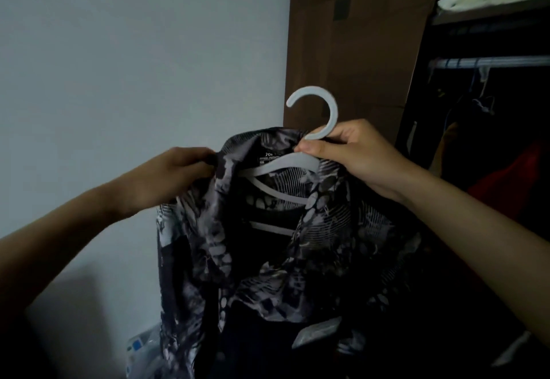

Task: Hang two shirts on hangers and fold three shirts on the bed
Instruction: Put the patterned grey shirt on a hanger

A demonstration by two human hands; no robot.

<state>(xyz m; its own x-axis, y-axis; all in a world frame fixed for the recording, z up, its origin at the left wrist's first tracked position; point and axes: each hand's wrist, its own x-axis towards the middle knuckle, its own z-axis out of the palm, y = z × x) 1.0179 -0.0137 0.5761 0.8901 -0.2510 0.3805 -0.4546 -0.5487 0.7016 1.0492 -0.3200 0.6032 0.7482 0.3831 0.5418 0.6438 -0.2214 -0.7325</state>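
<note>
1. The step in hand appears to be the first half of the task: getting a shirt onto a hanger. The patterned black-and-grey shirt (268, 247) is draped over a pale hanger (300, 152), held up in the air in front of a light wall (119, 66) and just beside the open wardrobe (491, 140).

2. The right hand (354, 158) has its grip closed on the hanger at the base of the hook, thumb and fingers pinching the neck, carrying the weight.

3. The left hand (175, 176) has its grip closed on the shirt's fabric at the collar and shoulder on that side, seemingly tugging it over the hanger's arm.

4. The hanger's arms and crossbar show through the open neck, so the shirt looks mostly seated. Whether both shoulders sit squarely cannot be told; the far ends are covered by cloth.

5. The next move likely calls for settling the left shoulder, releasing the fabric, then swinging the hook right to the wardrobe rail (488, 62), which sits higher than the hook.

6. The bed is out of view.
</note>
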